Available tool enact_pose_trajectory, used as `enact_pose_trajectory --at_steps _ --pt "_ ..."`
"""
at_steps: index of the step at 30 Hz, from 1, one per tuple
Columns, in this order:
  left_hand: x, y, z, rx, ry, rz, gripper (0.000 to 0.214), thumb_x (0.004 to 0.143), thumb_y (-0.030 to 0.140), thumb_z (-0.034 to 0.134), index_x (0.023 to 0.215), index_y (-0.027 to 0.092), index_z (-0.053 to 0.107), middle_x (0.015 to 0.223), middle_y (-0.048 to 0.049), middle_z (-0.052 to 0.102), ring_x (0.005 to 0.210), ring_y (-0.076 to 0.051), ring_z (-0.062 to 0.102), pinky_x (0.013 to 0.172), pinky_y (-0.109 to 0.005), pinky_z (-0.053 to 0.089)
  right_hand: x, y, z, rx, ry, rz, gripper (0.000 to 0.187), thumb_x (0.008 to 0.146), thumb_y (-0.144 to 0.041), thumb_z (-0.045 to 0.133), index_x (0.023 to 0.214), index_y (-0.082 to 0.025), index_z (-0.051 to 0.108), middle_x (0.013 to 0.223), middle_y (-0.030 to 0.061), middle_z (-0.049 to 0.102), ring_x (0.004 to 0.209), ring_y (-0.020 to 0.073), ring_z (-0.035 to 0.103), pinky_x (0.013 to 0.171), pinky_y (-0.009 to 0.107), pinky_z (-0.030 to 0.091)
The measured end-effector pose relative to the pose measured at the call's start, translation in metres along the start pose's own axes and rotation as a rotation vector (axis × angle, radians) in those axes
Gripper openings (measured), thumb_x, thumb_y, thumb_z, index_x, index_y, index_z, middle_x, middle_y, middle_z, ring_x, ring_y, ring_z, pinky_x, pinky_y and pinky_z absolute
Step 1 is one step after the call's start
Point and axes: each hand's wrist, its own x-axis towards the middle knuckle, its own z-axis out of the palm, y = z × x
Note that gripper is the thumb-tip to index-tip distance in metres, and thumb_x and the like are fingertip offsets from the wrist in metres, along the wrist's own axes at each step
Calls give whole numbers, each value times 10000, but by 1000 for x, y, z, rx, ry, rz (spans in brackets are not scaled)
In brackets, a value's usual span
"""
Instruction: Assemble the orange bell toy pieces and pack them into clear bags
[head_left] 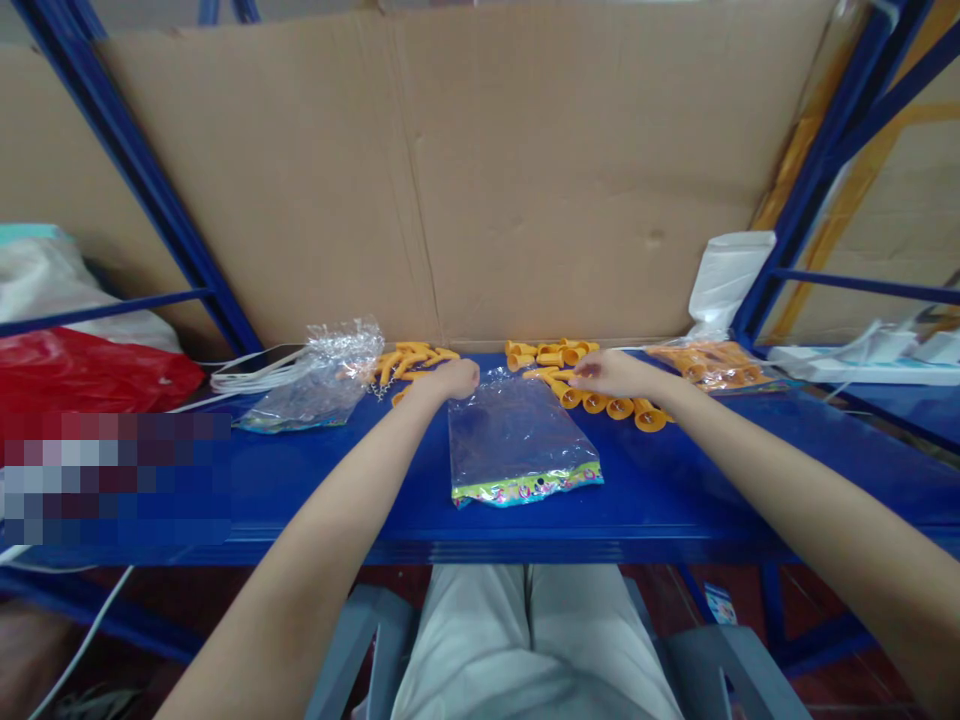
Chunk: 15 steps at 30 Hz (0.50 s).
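A clear plastic bag [519,440] with a colourful printed strip at its near end lies flat on the blue shelf [675,490] in front of me. My left hand [455,379] is curled into a fist at the bag's far left corner, beside a pile of orange plastic pieces [409,362]. My right hand [609,372] rests at the bag's far right corner, fingers stretched towards another heap of orange plastic pieces [551,352], with a row of them [615,407] just under the wrist.
A crumpled clear bag [322,380] and white cords [251,372] lie at the left, a red bag [82,370] further left. A filled packet of orange pieces [709,362] and a white bag [727,275] sit at the right. Cardboard [480,170] backs the shelf; blue frame posts [150,190] flank it.
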Motion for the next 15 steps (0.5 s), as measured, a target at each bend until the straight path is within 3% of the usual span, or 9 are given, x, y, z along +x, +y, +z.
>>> enact_pose_trajectory --at_steps 4,7,9,12,15 --pt "0 1 10 -101 23 -11 195 774 159 490 874 138 656 969 -101 687 867 -174 618 720 -219 431 5 -24 7 -206 -138 -75 365 760 -394 589 1057 -201 674 1046 110 682 968 270 620 786 353 461" --pt "-1 -3 15 -186 76 9 150 767 131 486 814 142 628 877 -81 678 781 -157 598 674 -222 418 5 -33 12 -305 -147 -81 483 747 -378 601 1206 -226 601 1132 128 650 1069 316 574 834 423 431" --pt "-1 -6 19 -237 128 43 135 755 98 470 753 149 594 809 -64 656 733 -149 569 651 -230 402 5 -37 14 -356 -154 -78 453 768 -330 567 1211 -237 600 1103 123 664 1062 317 579 852 443 410" --pt "1 -9 25 -318 184 83 130 733 72 459 669 162 530 716 -33 604 678 -139 526 620 -236 373 8 -39 9 -351 -134 -49 380 775 -288 526 1137 -267 639 1068 83 685 1041 303 590 863 437 398" --pt "5 -11 29 -388 221 118 137 713 59 451 644 172 481 664 -7 554 645 -130 495 601 -235 350 18 -39 -4 -254 -36 46 347 789 -322 504 1099 -254 646 1060 77 684 1026 305 597 853 424 412"
